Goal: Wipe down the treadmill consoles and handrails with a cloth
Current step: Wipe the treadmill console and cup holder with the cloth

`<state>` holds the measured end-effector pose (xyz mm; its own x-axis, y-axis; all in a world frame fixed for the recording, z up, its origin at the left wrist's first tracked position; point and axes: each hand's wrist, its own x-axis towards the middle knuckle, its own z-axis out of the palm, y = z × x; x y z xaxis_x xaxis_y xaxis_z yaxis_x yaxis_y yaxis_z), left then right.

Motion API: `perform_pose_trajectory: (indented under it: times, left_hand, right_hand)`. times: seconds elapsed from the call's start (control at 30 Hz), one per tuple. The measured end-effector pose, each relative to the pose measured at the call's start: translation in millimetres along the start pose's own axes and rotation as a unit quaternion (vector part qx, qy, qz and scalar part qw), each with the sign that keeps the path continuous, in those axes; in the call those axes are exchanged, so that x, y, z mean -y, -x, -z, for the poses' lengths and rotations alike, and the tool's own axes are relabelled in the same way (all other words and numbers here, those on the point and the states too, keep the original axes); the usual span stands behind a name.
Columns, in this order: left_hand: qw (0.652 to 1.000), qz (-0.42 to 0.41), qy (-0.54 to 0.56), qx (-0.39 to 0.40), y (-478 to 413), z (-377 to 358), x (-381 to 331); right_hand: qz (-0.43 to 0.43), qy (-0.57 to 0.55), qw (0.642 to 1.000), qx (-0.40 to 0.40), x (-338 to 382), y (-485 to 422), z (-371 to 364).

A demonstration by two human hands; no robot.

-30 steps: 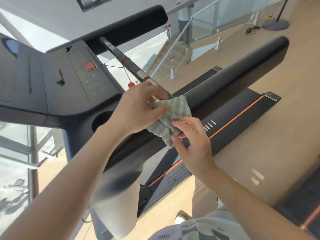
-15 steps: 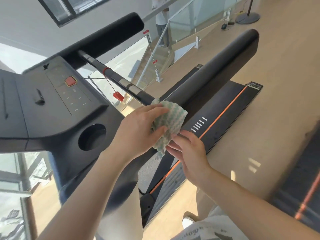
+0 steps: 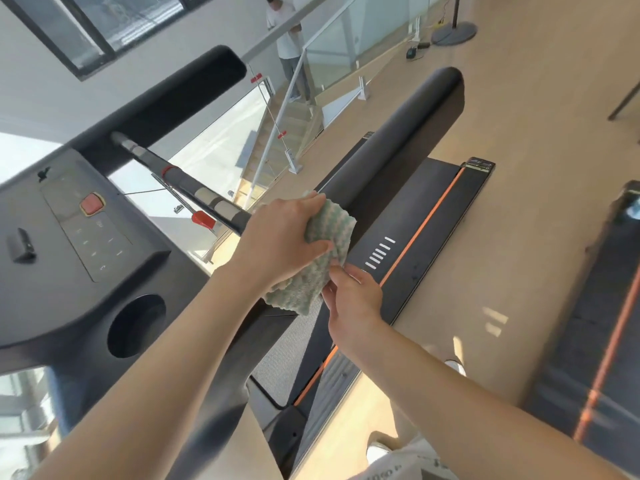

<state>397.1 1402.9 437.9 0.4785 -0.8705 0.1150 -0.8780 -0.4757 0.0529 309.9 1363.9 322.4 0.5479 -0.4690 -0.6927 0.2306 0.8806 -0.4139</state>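
Observation:
A green-and-white waffle cloth (image 3: 322, 251) is draped over the near end of the treadmill's right black handrail (image 3: 398, 150). My left hand (image 3: 280, 237) grips the cloth from above, thumb across its front. My right hand (image 3: 349, 296) pinches the cloth's lower edge from below. The grey console (image 3: 79, 230) with a red stop button (image 3: 91, 203) lies to the left, and a cup holder (image 3: 136, 325) sits in its near corner. A thin crossbar (image 3: 183, 183) runs from the console toward my left hand. The left handrail (image 3: 173, 95) is farther back.
The treadmill belt and its orange-striped side rail (image 3: 426, 220) run below the handrail. A second treadmill (image 3: 595, 341) stands at the right. A red safety clip (image 3: 203, 218) hangs on a cord. A person (image 3: 287, 39) stands beyond a glass railing (image 3: 311, 81) at the stairs.
Both hands with the cloth have stayed at the near end of the right handrail. My right hand slid lower on the cloth. The camera view shifted and tilted back.

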Motion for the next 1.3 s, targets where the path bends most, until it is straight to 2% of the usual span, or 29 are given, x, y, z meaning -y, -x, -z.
perform_pose_trajectory:
  times: [0.47, 0.87, 1.1, 1.23, 1.3]
  left_hand:
    - [0.999, 0.001, -0.028, 0.017, -138.7, -24.2, -32.0]
    - [0.997, 0.002, -0.066, 0.025, -259.0, -43.4, -70.3]
    - [0.998, -0.006, 0.001, 0.07, -287.6, -37.0, -71.3]
    - [0.996, -0.058, 0.066, 0.018, -279.3, -30.1, -59.7]
    - [0.993, -0.087, 0.079, 0.021, -271.5, -32.0, -55.9]
  right_hand:
    - [0.099, 0.019, 0.995, -0.01, 123.3, -97.4, -11.0]
    - [0.12, 0.002, 0.992, -0.033, 225.0, -179.3, -20.3]
    - [0.174, 0.067, 0.982, -0.043, 260.7, -207.6, -22.3]
    - [0.233, 0.161, 0.957, -0.056, 265.7, -202.5, -16.1]
    - [0.24, 0.176, 0.952, -0.074, 260.3, -193.3, -12.9]
